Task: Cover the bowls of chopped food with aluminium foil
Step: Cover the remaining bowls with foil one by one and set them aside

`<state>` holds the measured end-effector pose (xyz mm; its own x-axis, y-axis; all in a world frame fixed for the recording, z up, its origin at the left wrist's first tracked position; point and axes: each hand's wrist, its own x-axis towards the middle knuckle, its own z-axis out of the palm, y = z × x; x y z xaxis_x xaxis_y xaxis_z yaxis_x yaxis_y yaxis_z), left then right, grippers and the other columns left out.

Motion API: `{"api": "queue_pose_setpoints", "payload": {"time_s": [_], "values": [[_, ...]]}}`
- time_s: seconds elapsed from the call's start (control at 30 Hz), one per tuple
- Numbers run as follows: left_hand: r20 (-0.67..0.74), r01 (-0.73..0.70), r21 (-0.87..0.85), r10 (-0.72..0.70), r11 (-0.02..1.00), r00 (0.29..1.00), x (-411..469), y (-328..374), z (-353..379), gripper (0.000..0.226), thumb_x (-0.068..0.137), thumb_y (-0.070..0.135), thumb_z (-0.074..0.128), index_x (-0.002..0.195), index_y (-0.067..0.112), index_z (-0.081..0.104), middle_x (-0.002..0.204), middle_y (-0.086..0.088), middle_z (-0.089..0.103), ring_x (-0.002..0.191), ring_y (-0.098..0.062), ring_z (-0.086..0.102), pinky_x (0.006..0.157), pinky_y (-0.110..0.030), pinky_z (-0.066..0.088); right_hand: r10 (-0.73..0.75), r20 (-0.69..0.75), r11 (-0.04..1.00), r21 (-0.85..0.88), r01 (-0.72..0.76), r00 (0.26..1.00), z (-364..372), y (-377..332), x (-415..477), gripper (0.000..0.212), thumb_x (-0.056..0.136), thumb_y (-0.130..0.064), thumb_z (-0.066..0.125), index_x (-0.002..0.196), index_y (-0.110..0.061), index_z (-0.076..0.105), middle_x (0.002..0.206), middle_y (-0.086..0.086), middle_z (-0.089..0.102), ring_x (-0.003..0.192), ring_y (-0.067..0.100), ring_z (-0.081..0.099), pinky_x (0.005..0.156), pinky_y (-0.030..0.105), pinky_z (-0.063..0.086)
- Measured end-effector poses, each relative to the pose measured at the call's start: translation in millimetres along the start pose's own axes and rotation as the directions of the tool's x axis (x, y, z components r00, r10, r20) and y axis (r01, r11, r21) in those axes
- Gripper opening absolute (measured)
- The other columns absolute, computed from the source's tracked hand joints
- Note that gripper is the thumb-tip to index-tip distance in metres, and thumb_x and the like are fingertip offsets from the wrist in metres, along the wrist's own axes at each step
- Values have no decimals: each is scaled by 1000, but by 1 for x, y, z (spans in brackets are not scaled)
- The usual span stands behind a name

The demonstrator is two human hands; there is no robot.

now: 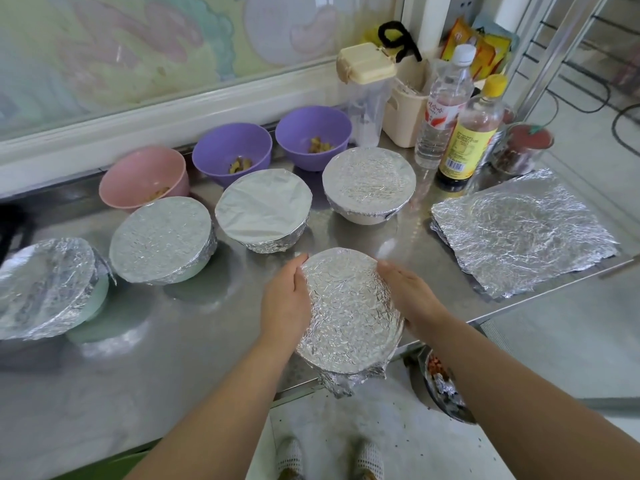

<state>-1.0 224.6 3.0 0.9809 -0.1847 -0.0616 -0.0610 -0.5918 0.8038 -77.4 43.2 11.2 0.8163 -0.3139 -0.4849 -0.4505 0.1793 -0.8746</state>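
desk: brushed steel, soft reflections | back: glass panel, pastel print, white frame | floor: pale, black cable | right: wire rack | light: soft, even

Along the grey counter's back edge, the pink bowl is looking pale, and the left purple bowl and right purple bowl are showing lilac. The front foil cover is glinting crinkled silver; the middle foil cover is shining smoother and paler. The foil sheet by the right edge is gleaming wrinkled silver. At the back right corner, the yellow-capped bottle is carrying a yellow label.
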Motion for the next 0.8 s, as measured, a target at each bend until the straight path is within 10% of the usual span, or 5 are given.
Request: {"api": "queue_pose_setpoints", "payload": {"time_s": [0.27,0.4,0.57,0.8], "values": [[48,-108,29,107,994,993,35,15,-4,33,106,17,39,128,19,63,126,6,67,116,-10,60,100,-26,44,133,-207,990,74,-120,969,14,11,-21,42,110,-36,36,97,-15,70,98,10,77,97,30,73,93,49,57],[-172,-151,-70,137,986,976,21,30,-11,30,104,15,43,127,21,62,122,14,63,119,-6,57,104,-28,45,-108,-404,980,-198,28,908,13,1,-32,39,108,-34,38,128,-11,63,128,13,65,124,32,58,93,36,46],[-389,-159,-143,92,977,917,-73,25,19,41,98,23,45,139,20,51,147,8,44,142,-11,34,118,-47,28,-429,-8,771,-524,361,903,17,-38,-4,41,108,-25,44,148,-14,49,146,-1,51,133,12,45,111,31,36],[-361,22,-382,-171,924,917,-91,16,52,68,98,44,34,155,9,25,163,-5,20,151,-10,15,124,-35,17,-276,248,454,-818,354,928,30,-36,27,48,108,-37,39,153,-19,43,155,3,44,141,22,41,115,40,35]]}}
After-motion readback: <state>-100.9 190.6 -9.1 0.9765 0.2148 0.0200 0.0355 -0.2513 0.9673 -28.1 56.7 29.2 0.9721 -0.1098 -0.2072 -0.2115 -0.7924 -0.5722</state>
